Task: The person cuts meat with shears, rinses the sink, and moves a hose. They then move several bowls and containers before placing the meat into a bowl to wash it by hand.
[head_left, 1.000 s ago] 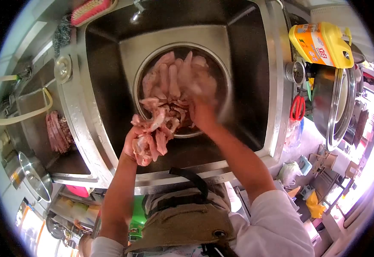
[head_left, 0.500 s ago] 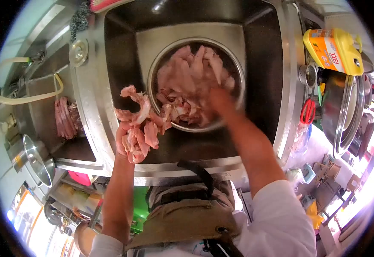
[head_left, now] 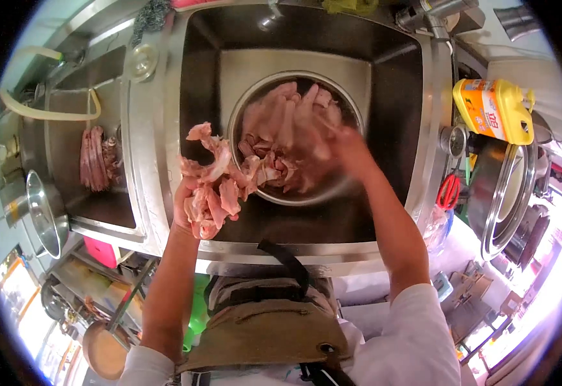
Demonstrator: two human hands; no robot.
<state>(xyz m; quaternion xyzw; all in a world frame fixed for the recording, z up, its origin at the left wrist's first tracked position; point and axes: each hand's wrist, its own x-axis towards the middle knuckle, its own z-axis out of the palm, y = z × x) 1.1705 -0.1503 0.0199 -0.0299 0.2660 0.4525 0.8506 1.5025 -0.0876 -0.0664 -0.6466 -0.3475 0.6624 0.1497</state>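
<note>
A round metal bowl (head_left: 249,103) full of pale pink raw meat pieces (head_left: 281,125) stands in a steel sink (head_left: 397,96). My left hand (head_left: 183,212) is closed on a bunch of raw meat pieces (head_left: 211,183) and holds it over the sink's left rim, beside the bowl. My right hand (head_left: 348,149) is blurred with motion over the bowl's right side, touching the meat there. I cannot make out whether it holds a piece.
A second basin (head_left: 101,212) on the left holds dark red meat strips (head_left: 93,157) and a hose (head_left: 43,114). A yellow bottle (head_left: 494,110), red scissors (head_left: 447,192) and a steel pot lid (head_left: 503,193) lie to the right. A metal pot (head_left: 44,212) sits at far left.
My left hand has lifted its bunch of meat out of the bowl and over to the left rim. My right hand has shifted to the bowl's right side. The camera view has drifted.
</note>
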